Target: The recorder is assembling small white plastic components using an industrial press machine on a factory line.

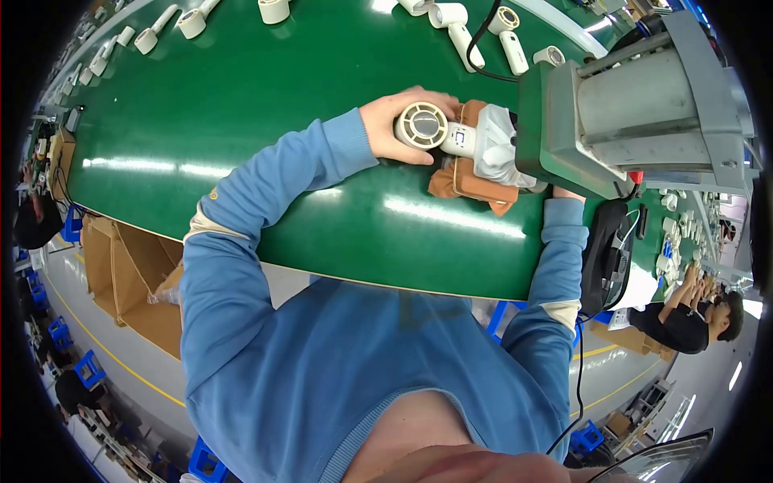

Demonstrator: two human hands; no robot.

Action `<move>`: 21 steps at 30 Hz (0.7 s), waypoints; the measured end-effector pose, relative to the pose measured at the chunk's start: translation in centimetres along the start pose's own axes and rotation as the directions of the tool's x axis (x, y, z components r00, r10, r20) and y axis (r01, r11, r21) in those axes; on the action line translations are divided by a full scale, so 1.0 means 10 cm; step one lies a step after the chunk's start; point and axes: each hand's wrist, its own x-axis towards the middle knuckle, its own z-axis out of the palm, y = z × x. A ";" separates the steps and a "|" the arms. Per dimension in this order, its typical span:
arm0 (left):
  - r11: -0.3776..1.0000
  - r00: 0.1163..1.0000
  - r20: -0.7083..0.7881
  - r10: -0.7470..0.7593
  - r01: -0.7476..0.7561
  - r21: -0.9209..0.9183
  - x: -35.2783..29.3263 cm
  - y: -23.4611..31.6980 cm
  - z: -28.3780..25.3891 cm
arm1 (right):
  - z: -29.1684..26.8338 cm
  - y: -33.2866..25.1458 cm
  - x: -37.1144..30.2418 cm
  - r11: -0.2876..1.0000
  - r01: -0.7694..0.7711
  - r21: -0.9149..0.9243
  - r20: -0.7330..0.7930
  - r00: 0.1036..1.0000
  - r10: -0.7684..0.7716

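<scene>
My left hand (394,121) is closed around the head of a white hair dryer (459,139), thumb on the near side and fingers on the far side. The dryer's round grille faces up, and its short neck runs right into a fixture. Brown padded blocks (483,187) flank that neck, and white cloth or film (493,145) is bunched over it. A green and grey press machine (555,129) stands just right of these. Of my right hand (568,193), only a sliver by the wrist shows below the machine; its fingers are hidden.
More white hair dryers (513,52) lie along the far edge of the green bench (322,225). A black device with cables (605,258) sits right of my right forearm. Cardboard boxes (133,274) stand at the left, below the bench edge. A person in black (684,322) works at the right.
</scene>
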 end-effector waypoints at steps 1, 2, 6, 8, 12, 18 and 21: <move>0.980 0.994 0.040 -0.101 0.106 -0.169 -0.01 0.00 -0.02 | -0.05 -0.02 -0.05 1.000 -0.005 -0.005 0.006 1.000 0.005; 0.981 0.994 0.049 -0.094 0.101 -0.164 0.02 0.00 -0.11 | -0.10 0.05 -0.13 1.000 -0.018 -0.011 0.014 1.000 0.018; 0.955 0.894 -0.354 -0.273 0.207 -0.211 0.10 -0.27 -0.67 | -0.51 0.13 -0.74 0.999 -0.032 -0.041 0.034 0.999 0.034; 0.957 0.767 -0.572 -0.290 0.220 -0.190 0.37 -0.60 -0.96 | -0.50 0.15 -0.50 0.996 -0.071 -0.058 0.059 0.995 0.075; 0.849 0.615 -0.753 -0.232 0.506 0.152 0.42 -1.50 -1.44 | -0.75 -0.05 -0.37 0.989 -0.112 -0.092 0.094 0.988 0.121; 0.533 0.779 -0.581 0.237 0.396 0.748 1.02 -1.30 -1.37 | -1.23 0.05 -0.48 0.998 -0.061 0.031 0.155 0.986 0.055; 0.340 0.960 -0.234 0.156 0.170 0.925 1.40 -1.22 -1.11 | -1.31 0.06 -0.78 0.991 -0.053 0.127 0.138 0.990 0.035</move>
